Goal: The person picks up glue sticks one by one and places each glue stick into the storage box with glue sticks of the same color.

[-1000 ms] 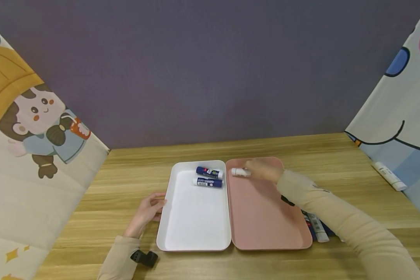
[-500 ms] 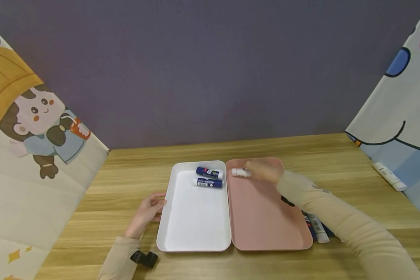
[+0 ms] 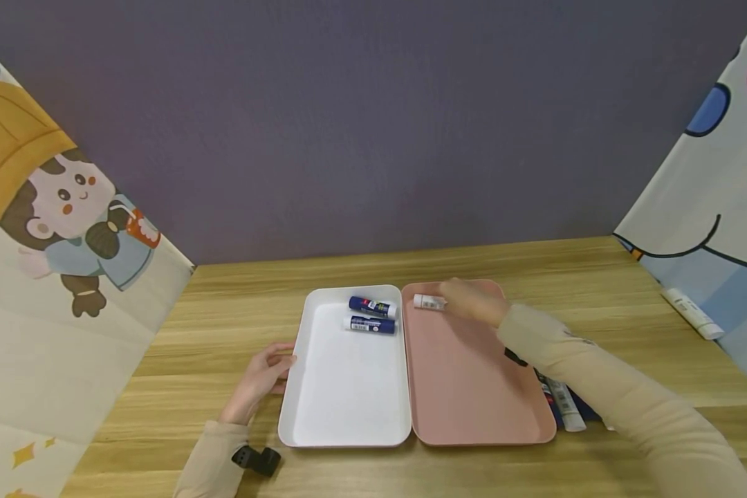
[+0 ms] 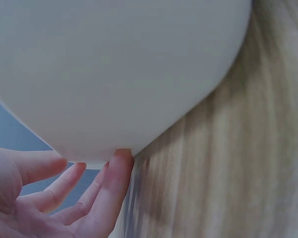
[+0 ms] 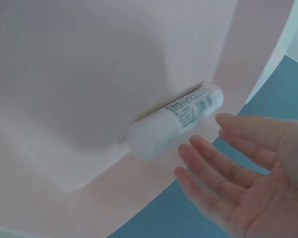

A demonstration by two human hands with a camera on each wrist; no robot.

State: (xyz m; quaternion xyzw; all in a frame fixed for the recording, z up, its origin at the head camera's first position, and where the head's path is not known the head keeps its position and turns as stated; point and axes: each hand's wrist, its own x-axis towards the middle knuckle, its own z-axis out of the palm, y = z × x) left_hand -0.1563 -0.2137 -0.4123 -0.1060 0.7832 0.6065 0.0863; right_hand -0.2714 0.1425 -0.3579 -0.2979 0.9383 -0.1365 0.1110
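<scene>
The white glue stick (image 3: 429,302) lies inside the pink tray (image 3: 473,387), in its far left corner. Just beside it, the right hand (image 3: 471,303) has loosely spread fingers and grips nothing; a stray nudge could set the round stick rolling across the tray's broad floor. The left hand (image 3: 263,375) rests relaxed against the outer edge of the white tray (image 3: 348,401); pushing there could jar the 2 blue glue sticks (image 3: 371,325) inside. Rightward, more sticks (image 3: 571,411) outside the pink wall limit room

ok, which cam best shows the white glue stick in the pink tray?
Right wrist: the white glue stick appears large, its printed label and both ends visible. Head shows it small, partly covered by the right hand. Left wrist doesn't show it.
</scene>
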